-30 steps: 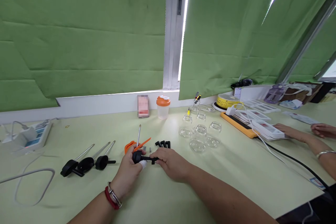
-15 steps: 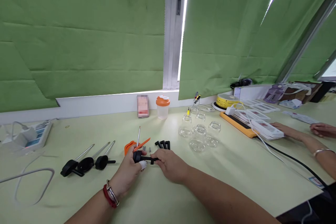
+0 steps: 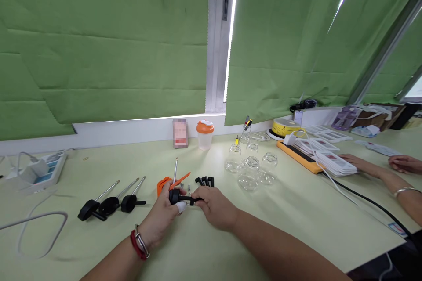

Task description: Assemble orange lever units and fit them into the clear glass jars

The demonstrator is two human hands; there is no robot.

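Observation:
My left hand (image 3: 163, 210), with a white wrap on its thumb, is closed around a black round cap (image 3: 174, 196) whose thin metal rod (image 3: 176, 170) points up and away. A black handle (image 3: 185, 198) sticks out of the cap to the right. My right hand (image 3: 216, 208) pinches the far end of that handle; its fingertips partly hide it. Beyond my left hand lies an orange item (image 3: 162, 184), partly covered, its kind unclear. Several black angled handles (image 3: 206, 181) lie beyond my right hand. Small metal parts (image 3: 189, 188) rest between the hands.
Left of my hands lie three black caps with metal rods (image 3: 108, 205). Several glass jars (image 3: 252, 171) stand to the right. An orange-lidded cup (image 3: 205, 135) is at the wall. Farther right are a yellow-orange power strip (image 3: 298, 157), white trays (image 3: 332, 161) and another person's hands (image 3: 359, 163).
Both hands hold nearly the same pose on the cap and handle. The whole view has shifted very slightly.

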